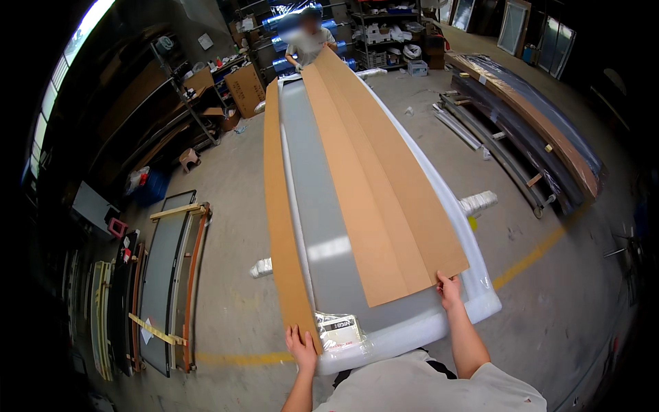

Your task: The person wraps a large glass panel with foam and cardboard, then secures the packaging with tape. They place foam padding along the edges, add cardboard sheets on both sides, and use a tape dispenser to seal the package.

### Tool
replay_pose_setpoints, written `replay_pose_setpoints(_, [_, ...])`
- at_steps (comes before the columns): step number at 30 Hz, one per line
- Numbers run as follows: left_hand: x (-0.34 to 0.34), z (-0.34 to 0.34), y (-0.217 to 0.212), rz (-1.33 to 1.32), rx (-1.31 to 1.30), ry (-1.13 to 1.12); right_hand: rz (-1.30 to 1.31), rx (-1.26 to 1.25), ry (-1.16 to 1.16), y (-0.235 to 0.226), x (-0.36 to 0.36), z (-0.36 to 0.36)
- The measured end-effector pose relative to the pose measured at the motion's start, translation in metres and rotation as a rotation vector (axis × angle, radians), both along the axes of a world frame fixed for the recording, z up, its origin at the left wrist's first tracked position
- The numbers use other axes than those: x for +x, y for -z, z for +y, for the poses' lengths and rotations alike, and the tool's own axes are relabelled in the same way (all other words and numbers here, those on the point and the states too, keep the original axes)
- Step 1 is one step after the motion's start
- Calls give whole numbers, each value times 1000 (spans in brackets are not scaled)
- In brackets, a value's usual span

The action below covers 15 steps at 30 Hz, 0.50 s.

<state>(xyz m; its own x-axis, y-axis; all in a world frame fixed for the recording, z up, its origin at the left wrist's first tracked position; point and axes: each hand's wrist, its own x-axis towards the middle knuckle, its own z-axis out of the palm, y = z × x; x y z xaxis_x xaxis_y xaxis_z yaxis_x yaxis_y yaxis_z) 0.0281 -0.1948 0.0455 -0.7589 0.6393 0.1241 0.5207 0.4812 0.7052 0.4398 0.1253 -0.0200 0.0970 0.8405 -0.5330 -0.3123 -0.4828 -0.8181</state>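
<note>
A long door-like panel with a grey face lies in front of me, its edges wrapped in white foam. A wide creased cardboard sheet lies lengthwise over its right part. My right hand pinches the sheet's near right corner, thumb and fingers on its edge. Along the panel's left side runs a narrow cardboard strip. My left hand rests on the strip's near end, fingers laid out against it. Beside that hand, a white printed packet under clear plastic lies on the panel's near left corner.
At the far end a co-worker stands with a hand near the cardboard. Wrapped support ends stick out on both sides. Stacked panels lie on a rack to the right; more panels stand at the left. Shelves line the back.
</note>
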Motion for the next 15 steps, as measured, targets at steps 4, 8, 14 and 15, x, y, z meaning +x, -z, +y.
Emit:
replay_pose_setpoints(4, [25, -2, -15, -6, 73, -70, -143, -18, -32, -32, -26, 0])
replay_pose_setpoints(8, [31, -8, -12, -16, 171, -110, -343, 312, 26, -37, -1, 4])
replay_pose_setpoints(14, [39, -18, -32, -61, 297, -245, -296, 481, 222, -187, 113, 36])
replay_pose_setpoints(15, [32, -23, -34, -22, 313, -241, -270, 509, 211, -202, 139, 46])
